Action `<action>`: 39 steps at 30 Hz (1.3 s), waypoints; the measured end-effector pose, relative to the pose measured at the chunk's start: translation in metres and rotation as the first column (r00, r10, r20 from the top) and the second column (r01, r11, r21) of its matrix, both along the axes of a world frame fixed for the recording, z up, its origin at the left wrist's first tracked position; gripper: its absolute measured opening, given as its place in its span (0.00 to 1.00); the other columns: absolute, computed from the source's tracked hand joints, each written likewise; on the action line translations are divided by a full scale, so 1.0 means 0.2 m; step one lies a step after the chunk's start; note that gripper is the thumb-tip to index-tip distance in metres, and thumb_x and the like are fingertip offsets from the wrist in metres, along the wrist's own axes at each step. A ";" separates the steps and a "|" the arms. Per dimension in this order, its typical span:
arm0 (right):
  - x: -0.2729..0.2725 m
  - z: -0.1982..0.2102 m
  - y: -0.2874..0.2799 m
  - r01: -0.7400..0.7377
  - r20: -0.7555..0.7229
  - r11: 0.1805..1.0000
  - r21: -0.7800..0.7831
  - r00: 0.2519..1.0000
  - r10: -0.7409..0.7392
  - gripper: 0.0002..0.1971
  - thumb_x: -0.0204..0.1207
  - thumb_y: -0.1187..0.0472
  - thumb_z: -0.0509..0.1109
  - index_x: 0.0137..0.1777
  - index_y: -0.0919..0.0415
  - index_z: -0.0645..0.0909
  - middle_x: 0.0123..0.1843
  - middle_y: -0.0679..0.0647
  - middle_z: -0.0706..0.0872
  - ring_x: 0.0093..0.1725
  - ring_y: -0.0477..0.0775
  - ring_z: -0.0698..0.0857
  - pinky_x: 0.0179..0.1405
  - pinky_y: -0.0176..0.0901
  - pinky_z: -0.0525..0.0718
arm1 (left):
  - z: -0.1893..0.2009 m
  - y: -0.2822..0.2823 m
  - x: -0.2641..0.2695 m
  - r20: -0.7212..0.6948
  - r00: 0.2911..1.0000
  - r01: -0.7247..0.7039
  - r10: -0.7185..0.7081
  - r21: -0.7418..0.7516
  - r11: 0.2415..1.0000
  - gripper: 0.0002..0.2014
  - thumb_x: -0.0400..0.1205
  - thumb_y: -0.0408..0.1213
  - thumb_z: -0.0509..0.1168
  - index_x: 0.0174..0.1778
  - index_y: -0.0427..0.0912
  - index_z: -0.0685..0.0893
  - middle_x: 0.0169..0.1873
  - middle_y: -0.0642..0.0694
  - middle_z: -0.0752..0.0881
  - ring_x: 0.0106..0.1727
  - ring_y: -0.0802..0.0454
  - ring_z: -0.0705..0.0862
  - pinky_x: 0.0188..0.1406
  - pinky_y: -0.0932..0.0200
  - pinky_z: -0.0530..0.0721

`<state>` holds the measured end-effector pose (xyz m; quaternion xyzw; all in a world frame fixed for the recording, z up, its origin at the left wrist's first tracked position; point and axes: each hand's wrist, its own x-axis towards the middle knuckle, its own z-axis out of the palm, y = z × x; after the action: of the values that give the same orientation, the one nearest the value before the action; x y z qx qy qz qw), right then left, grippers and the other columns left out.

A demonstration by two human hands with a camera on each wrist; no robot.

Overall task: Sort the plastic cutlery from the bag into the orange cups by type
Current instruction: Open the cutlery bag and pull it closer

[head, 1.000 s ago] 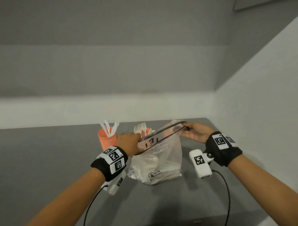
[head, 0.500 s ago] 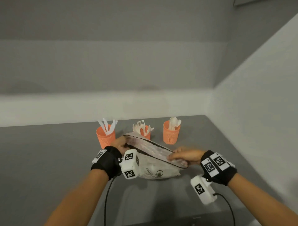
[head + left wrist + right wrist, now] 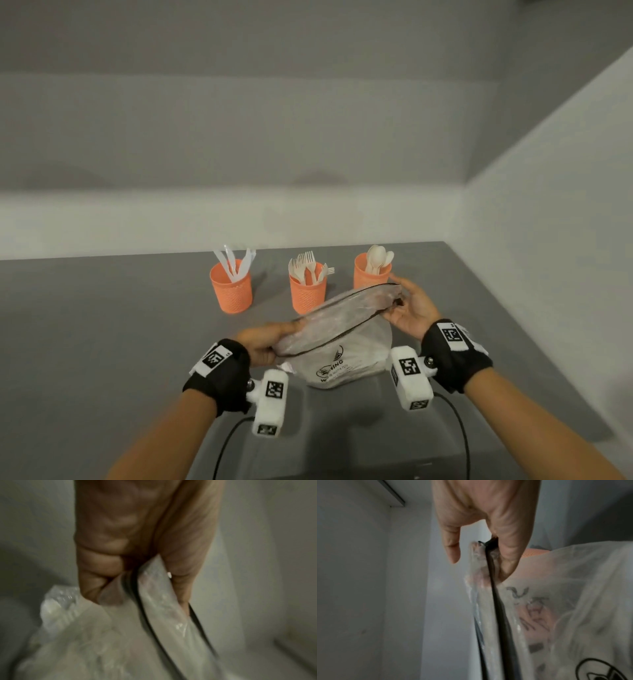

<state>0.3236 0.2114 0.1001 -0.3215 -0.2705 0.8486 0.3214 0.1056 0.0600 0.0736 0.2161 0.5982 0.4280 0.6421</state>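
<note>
Both hands pinch bag (image 3: 346, 356) top: my left hand (image 3: 263, 346) near end, my right hand (image 3: 409, 313) far end, keeping mouth taut before cups (image 3: 307, 287).

Grey counter (image 3: 102, 342), matte and uniform in tone, extending from the near edge to the back wall (image 3: 239, 120) and meeting the side wall (image 3: 555, 205) at the right. Back wall: grey above, with a lighter horizontal band (image 3: 137, 226) running along its base directly above the counter's rear edge. Side wall: pale grey, joining the back wall in a vertical corner. Black wristbands (image 3: 219, 373) bearing white square-patterned marker tags encircle both forearms; beneath each hangs a white camera block (image 3: 270, 407) carrying similar markers. Thin black cables (image 3: 226, 445) trail from these blocks toward the near edge of the counter.
</note>
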 end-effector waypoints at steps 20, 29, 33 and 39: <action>0.13 -0.14 -0.02 -0.151 0.174 0.988 0.029 0.974 0.144 0.32 0.45 0.66 0.86 0.51 0.68 0.79 0.38 0.63 0.91 0.36 0.58 0.91 0.32 0.51 0.90 | -0.10 0.08 -0.04 -0.541 0.835 0.192 -0.101 0.115 0.975 0.35 0.59 0.66 0.74 0.53 0.43 0.85 0.41 0.42 0.86 0.40 0.46 0.81 0.40 0.55 0.82; 0.00 -0.26 -0.04 -0.026 0.016 0.992 -0.123 0.999 0.028 0.23 0.44 0.64 0.81 0.40 0.67 0.79 0.31 0.60 0.85 0.22 0.54 0.85 0.21 0.36 0.84 | -0.13 0.03 -0.04 0.050 0.976 -0.214 0.213 0.021 0.977 0.13 0.84 0.45 0.59 0.49 0.38 0.80 0.40 0.41 0.85 0.38 0.48 0.85 0.27 0.59 0.88; 0.01 -0.30 -0.05 -0.260 0.285 0.965 0.015 0.927 0.245 0.22 0.50 0.53 0.85 0.41 0.63 0.83 0.26 0.50 0.80 0.12 0.41 0.69 0.09 0.29 0.62 | -0.15 0.06 -0.03 0.452 0.792 -0.455 0.411 -0.013 0.890 0.17 0.86 0.43 0.52 0.48 0.32 0.79 0.33 0.35 0.90 0.29 0.44 0.90 0.21 0.52 0.87; 0.04 -0.32 -0.13 -0.687 0.713 0.708 0.164 0.578 0.396 0.24 0.59 0.50 0.82 0.48 0.66 0.83 0.32 0.45 0.88 0.30 0.40 0.85 0.33 0.28 0.79 | -0.27 0.14 0.04 0.499 0.654 -0.609 0.569 -0.099 0.787 0.20 0.86 0.47 0.51 0.43 0.33 0.78 0.19 0.40 0.85 0.17 0.50 0.84 0.27 0.60 0.87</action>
<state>0.3316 0.1859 0.0367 -0.4063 -0.6260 0.6655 -0.0104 0.1139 0.0879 0.0189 -0.0845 0.4296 0.6763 0.5923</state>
